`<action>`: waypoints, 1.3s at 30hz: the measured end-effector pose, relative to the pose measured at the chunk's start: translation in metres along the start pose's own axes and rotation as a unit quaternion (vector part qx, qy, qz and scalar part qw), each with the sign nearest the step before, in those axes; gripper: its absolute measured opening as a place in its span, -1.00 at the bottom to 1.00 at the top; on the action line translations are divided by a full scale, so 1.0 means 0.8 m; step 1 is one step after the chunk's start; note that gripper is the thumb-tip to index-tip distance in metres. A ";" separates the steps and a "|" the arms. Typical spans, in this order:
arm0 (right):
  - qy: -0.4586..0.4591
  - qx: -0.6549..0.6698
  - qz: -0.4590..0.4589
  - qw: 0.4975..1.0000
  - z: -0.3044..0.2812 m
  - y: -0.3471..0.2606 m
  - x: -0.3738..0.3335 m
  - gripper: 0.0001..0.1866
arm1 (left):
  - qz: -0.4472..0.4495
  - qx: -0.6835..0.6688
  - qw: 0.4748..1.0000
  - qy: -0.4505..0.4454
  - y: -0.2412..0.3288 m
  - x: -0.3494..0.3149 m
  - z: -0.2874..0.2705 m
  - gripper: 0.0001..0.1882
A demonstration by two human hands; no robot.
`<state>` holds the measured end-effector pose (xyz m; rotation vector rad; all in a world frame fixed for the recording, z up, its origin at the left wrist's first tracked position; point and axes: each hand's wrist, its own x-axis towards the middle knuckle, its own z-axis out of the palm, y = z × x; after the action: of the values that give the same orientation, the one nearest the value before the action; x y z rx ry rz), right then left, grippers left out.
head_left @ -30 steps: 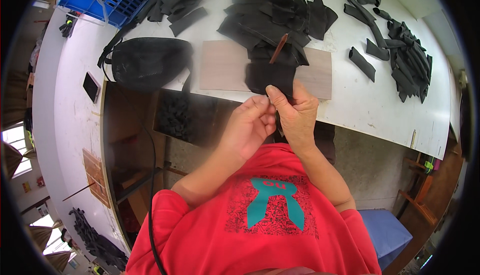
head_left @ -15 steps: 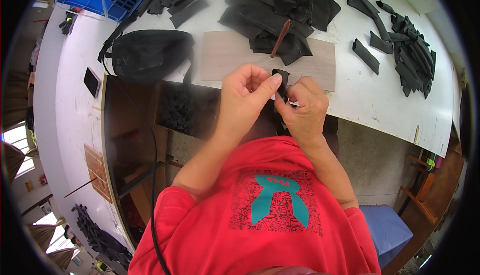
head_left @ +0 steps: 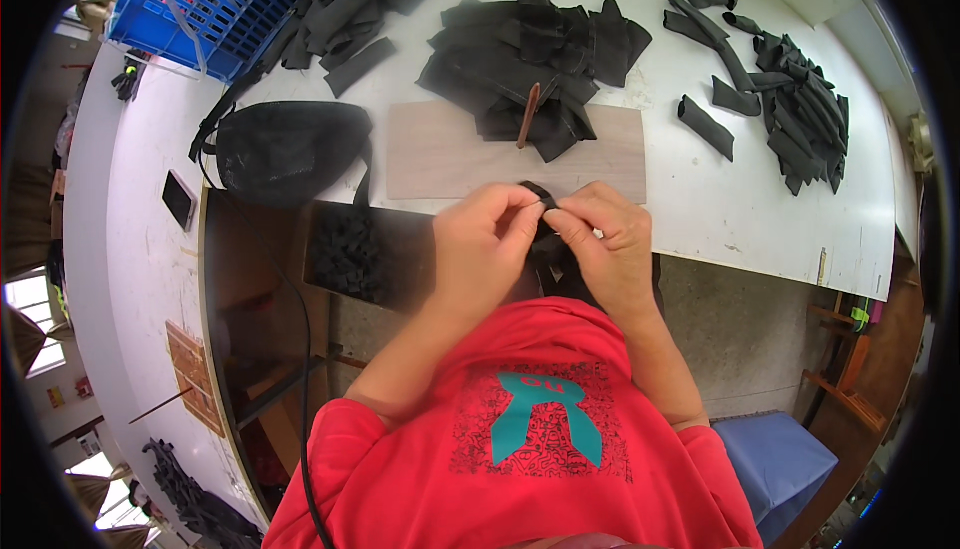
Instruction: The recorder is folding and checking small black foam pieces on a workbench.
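Observation:
A small black fabric piece [head_left: 540, 192] is pinched between my two hands at the near edge of the white table. My left hand [head_left: 487, 241] is closed, with thumb and fingertips on one side of the piece. Opposite it, my right hand [head_left: 606, 241] grips the other side, its thumb tip close to my left one. Most of the piece is covered by my fingers. Just beyond lies a wooden board [head_left: 430, 164] with a pointed brown stick [head_left: 529, 114] slanting up from it. Flat black fabric pieces [head_left: 520, 44] are heaped partly over the board.
Rolled black fabric tubes [head_left: 808, 119] lie at the right. A black bag [head_left: 290, 149], a phone [head_left: 179, 199] and a blue basket [head_left: 205, 9] are at the left. Below the table edge sits an open drawer [head_left: 400, 269] holding small black pieces. A blue stool [head_left: 775, 459] stands at lower right.
My hands have drawn closer together on the fabric piece, and its upper end now leans to the left. The surroundings have shifted slightly in the picture.

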<state>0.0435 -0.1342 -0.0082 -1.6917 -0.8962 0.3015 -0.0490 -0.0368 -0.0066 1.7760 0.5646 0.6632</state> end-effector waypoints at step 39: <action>-0.021 0.206 -0.057 0.977 -0.006 -0.038 0.055 -0.92 | 0.116 -0.072 0.989 0.064 0.039 0.031 -0.009 -0.85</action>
<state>0.0639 -0.1055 0.0320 -1.2510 -0.8883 0.4150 -0.0345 -0.0239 0.0294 1.6854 0.3863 0.9604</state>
